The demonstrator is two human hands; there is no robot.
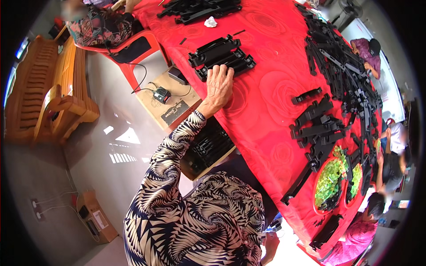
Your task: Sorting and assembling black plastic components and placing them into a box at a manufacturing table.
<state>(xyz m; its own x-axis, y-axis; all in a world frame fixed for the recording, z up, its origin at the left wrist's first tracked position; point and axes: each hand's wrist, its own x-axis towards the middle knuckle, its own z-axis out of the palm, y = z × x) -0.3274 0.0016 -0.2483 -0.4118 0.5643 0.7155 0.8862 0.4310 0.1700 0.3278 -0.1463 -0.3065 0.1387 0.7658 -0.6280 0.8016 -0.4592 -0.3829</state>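
My left hand [218, 87] reaches over the near edge of the red-covered table. Its fingers are curled over the nearest of several long black plastic parts [217, 49], laid side by side in a small row. The thumb side and the undersides of the fingers are hidden. My right hand [270, 249] hangs low beside my body at the lower edge of the view, below the tabletop. Its fingers cannot be made out. Close to it is a small blue and white item [274, 226] that I cannot identify.
A large heap of black parts [339, 66] runs along the far right. Nearby stand red-rimmed baskets [316, 195] holding green pieces. A crumpled white scrap [211, 22] lies farther back. Left of the table are a cardboard box [153, 104], a red chair [153, 42] and a wooden bench [71, 106]. Other people sit around.
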